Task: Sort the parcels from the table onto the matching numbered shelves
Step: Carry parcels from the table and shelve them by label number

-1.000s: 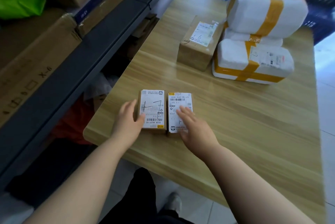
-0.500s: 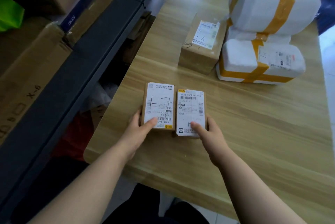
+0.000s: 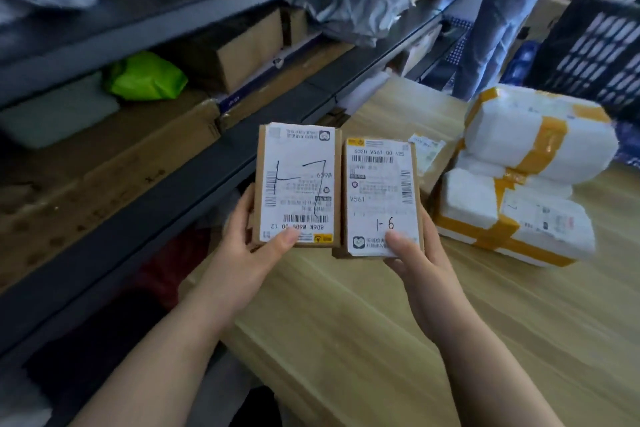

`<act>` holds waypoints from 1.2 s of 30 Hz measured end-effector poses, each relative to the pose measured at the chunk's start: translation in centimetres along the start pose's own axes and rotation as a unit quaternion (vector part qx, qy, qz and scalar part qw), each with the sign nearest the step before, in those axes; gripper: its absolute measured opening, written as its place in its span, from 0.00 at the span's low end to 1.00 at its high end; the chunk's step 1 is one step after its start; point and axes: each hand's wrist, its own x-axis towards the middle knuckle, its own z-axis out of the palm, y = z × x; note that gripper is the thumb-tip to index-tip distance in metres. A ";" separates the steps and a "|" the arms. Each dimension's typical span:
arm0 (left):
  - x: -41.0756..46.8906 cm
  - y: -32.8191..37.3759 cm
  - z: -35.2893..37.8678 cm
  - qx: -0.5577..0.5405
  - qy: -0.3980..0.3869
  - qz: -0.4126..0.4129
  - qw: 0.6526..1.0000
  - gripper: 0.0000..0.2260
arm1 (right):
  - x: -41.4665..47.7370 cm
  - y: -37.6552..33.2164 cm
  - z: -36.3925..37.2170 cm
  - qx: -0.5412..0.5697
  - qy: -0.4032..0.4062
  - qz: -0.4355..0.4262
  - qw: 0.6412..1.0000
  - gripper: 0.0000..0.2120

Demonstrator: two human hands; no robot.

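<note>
I hold two small cardboard parcels side by side above the wooden table's (image 3: 363, 322) near left part. My left hand (image 3: 249, 253) grips the left parcel (image 3: 298, 184), whose white label bears a handwritten "1-7". My right hand (image 3: 419, 264) grips the right parcel (image 3: 381, 198), marked "1-6" by hand. Both thumbs press on the labels' lower edges. Grey metal shelves (image 3: 166, 205) with parcels on them run along the left.
Two white foam parcels (image 3: 526, 191) bound with yellow tape lie stacked at the table's right. A brown box (image 3: 433, 167) sits partly hidden behind the right parcel. A green bag (image 3: 145, 77) and cardboard boxes fill the shelves. A dark crate (image 3: 595, 42) stands at the far right.
Both hands have closed on the two small parcels and lifted them off the table toward me. The view has tilted up, showing more of the shelves.
</note>
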 end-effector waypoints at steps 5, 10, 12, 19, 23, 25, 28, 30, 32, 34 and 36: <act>-7.9 1.4 -0.9 -0.057 0.119 0.024 0.991 0.33 | -2.9 -1.2 1.8 0.014 -0.069 0.001 0.998 0.34; -15.5 2.7 -3.8 -0.057 0.223 0.029 0.973 0.28 | -6.7 -2.5 5.8 0.017 -0.156 0.001 0.988 0.37; -18.2 2.8 -5.3 -0.064 0.267 0.035 0.961 0.26 | -8.1 -3.3 7.9 0.016 -0.194 0.002 0.981 0.43; -29.5 2.3 -13.0 -0.076 0.400 0.054 0.912 0.29 | -14.2 -5.2 18.7 0.011 -0.347 0.006 0.938 0.40; -39.2 1.2 -18.8 -0.084 0.492 0.070 0.864 0.26 | -21.4 -5.0 27.9 0.007 -0.451 0.001 0.892 0.43; -45.1 0.4 -21.6 -0.083 0.538 0.075 0.836 0.25 | -26.2 -4.6 32.7 0.013 -0.502 0.004 0.865 0.42; -54.6 -0.9 -25.4 -0.063 0.603 0.075 0.792 0.26 | -34.5 -3.4 39.4 0.020 -0.571 0.012 0.821 0.41; -61.2 -1.8 -27.4 -0.043 0.652 0.070 0.754 0.26 | -40.6 -2.3 43.4 0.020 -0.618 0.020 0.786 0.38; -67.5 -2.8 -28.6 -0.030 0.698 0.068 0.712 0.23 | -46.7 -1.4 46.8 0.030 -0.658 0.032 0.751 0.34; -73.2 -3.7 -29.1 -0.025 0.739 0.066 0.670 0.22 | -52.7 -0.6 49.6 0.041 -0.699 0.045 0.713 0.32; -78.3 -4.7 -29.1 -0.027 0.778 0.054 0.625 0.20 | -58.3 0.2 51.8 0.041 -0.736 0.058 0.673 0.33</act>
